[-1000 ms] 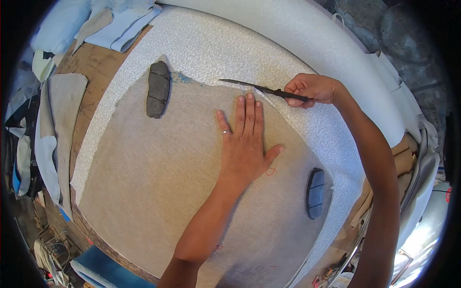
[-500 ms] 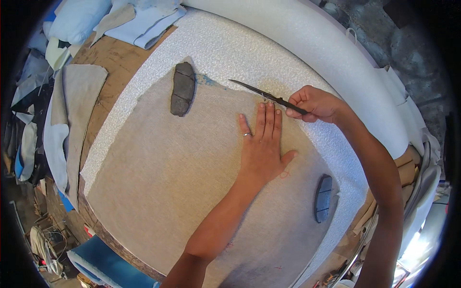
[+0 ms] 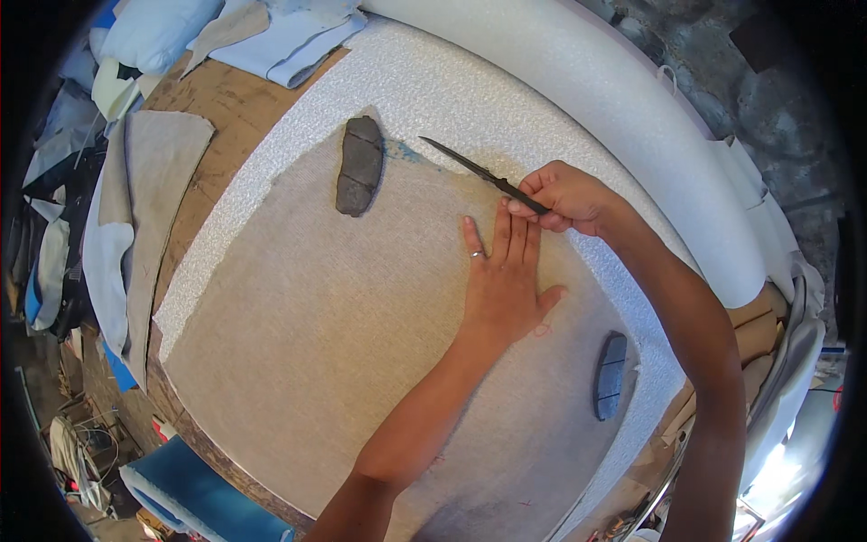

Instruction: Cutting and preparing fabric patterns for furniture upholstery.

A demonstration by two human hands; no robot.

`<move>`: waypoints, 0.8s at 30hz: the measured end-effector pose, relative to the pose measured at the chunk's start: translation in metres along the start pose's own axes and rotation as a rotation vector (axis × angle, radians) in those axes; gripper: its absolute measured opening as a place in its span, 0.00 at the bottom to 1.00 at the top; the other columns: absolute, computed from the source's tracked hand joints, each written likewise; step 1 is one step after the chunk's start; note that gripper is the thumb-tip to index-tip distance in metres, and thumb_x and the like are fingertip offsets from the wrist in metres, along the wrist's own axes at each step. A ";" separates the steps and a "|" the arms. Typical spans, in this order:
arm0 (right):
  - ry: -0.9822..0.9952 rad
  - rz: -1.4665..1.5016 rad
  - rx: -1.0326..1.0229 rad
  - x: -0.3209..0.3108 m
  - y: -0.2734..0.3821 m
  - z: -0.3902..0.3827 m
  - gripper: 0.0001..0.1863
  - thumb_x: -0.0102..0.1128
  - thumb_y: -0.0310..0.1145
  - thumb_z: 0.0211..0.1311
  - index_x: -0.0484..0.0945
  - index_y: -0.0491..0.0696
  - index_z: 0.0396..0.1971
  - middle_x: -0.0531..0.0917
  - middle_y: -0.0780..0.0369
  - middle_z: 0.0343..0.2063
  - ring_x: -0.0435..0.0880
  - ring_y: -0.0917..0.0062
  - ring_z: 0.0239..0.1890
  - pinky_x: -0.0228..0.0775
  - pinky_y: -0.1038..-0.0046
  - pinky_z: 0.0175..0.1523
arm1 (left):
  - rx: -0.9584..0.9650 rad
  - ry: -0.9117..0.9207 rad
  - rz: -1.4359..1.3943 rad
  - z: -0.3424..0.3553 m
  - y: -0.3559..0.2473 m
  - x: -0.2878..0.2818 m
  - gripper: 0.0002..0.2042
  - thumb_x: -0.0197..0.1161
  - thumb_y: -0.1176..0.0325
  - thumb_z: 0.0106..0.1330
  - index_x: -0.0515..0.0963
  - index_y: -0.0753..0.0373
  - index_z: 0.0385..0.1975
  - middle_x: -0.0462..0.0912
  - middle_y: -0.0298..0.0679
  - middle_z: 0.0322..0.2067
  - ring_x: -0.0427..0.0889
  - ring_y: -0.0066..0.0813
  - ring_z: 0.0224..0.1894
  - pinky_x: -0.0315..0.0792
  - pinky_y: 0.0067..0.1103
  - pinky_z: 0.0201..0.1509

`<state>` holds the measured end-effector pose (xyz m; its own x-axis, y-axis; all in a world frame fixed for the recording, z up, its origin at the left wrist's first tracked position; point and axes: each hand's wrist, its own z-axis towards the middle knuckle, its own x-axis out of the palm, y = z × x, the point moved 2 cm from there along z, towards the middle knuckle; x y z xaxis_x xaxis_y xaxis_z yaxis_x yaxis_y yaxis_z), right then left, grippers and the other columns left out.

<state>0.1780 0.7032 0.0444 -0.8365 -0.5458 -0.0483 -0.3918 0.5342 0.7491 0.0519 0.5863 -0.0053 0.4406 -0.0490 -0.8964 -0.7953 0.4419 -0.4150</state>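
Observation:
My left hand (image 3: 503, 285) lies flat on a beige fabric piece (image 3: 298, 316), fingers stretched toward its upper edge. My right hand (image 3: 564, 199) grips a pair of dark scissors (image 3: 470, 167), the long blades pointing up and left over that edge. Its fingers are just at my left fingertips and partly hide them in this view; whether they touch I cannot tell. Underneath is textured white sheet material (image 3: 411, 68). Two dark, brake-pad-shaped blocks weigh on the beige piece, one at the upper left (image 3: 359, 167) and the other at the right (image 3: 610, 379).
A large white roll (image 3: 587, 81) runs along the far side. Fabric scraps (image 3: 167, 172) lie on the wooden tabletop (image 3: 221, 104) at the left, with a pillow-like bundle (image 3: 153, 27) behind. A blue padded piece (image 3: 199, 488) sits below the near left edge; folded material borders the right.
My right hand with the scissors has moved down and left relative to the fabric, closer over my left fingertips. My left hand stays on the fabric; the whole view has shifted somewhat.

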 end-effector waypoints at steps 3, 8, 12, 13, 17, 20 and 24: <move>-0.042 -0.036 0.012 0.004 0.008 0.004 0.17 0.71 0.35 0.62 0.77 0.49 0.16 0.70 0.68 0.09 0.55 0.89 0.10 0.41 0.83 0.15 | -0.010 -0.008 0.011 -0.001 0.000 0.001 0.49 0.54 0.36 0.65 0.55 0.74 0.73 0.55 0.56 0.74 0.45 0.51 0.79 0.33 0.63 0.74; 0.013 0.079 -0.013 0.025 0.027 0.035 0.14 0.68 0.32 0.65 0.78 0.47 0.19 0.72 0.69 0.11 0.58 0.91 0.11 0.41 0.85 0.14 | -0.004 -0.056 0.018 0.000 -0.002 -0.002 0.49 0.54 0.36 0.65 0.54 0.74 0.73 0.56 0.56 0.74 0.45 0.51 0.79 0.33 0.63 0.74; -0.060 0.073 0.035 0.031 0.027 0.045 0.14 0.68 0.33 0.65 0.79 0.47 0.20 0.73 0.69 0.11 0.59 0.92 0.10 0.40 0.86 0.14 | 0.009 -0.024 0.004 0.000 0.000 -0.003 0.49 0.54 0.36 0.65 0.54 0.74 0.74 0.54 0.56 0.75 0.44 0.51 0.79 0.33 0.63 0.74; -0.110 0.053 0.066 0.031 0.028 0.048 0.14 0.68 0.34 0.65 0.79 0.47 0.20 0.73 0.68 0.12 0.59 0.92 0.10 0.40 0.86 0.14 | 0.012 -0.029 -0.005 0.000 0.000 -0.004 0.49 0.54 0.36 0.65 0.53 0.74 0.74 0.53 0.56 0.75 0.44 0.51 0.79 0.33 0.63 0.74; -0.032 0.080 -0.036 0.036 0.045 0.070 0.13 0.70 0.34 0.63 0.79 0.47 0.21 0.74 0.68 0.12 0.60 0.92 0.10 0.39 0.86 0.14 | 0.000 -0.032 0.011 0.001 0.000 -0.004 0.49 0.54 0.36 0.65 0.53 0.74 0.74 0.51 0.57 0.76 0.43 0.52 0.80 0.33 0.63 0.74; -0.004 0.114 -0.067 0.038 0.055 0.084 0.13 0.70 0.35 0.63 0.80 0.47 0.21 0.74 0.68 0.13 0.60 0.92 0.10 0.38 0.86 0.14 | 0.003 -0.031 0.008 0.001 0.000 -0.005 0.49 0.55 0.37 0.65 0.53 0.74 0.74 0.51 0.57 0.76 0.42 0.52 0.80 0.33 0.62 0.74; 0.053 0.172 -0.068 0.042 0.064 0.099 0.12 0.71 0.35 0.62 0.80 0.46 0.22 0.75 0.68 0.13 0.61 0.93 0.10 0.38 0.87 0.14 | -0.009 -0.039 -0.037 0.000 0.001 -0.005 0.48 0.58 0.39 0.64 0.55 0.73 0.73 0.50 0.57 0.76 0.42 0.51 0.80 0.34 0.61 0.75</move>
<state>0.0799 0.7781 0.0250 -0.8670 -0.4842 0.1179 -0.2164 0.5788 0.7862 0.0490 0.5875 -0.0014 0.4855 -0.0303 -0.8737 -0.7818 0.4323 -0.4494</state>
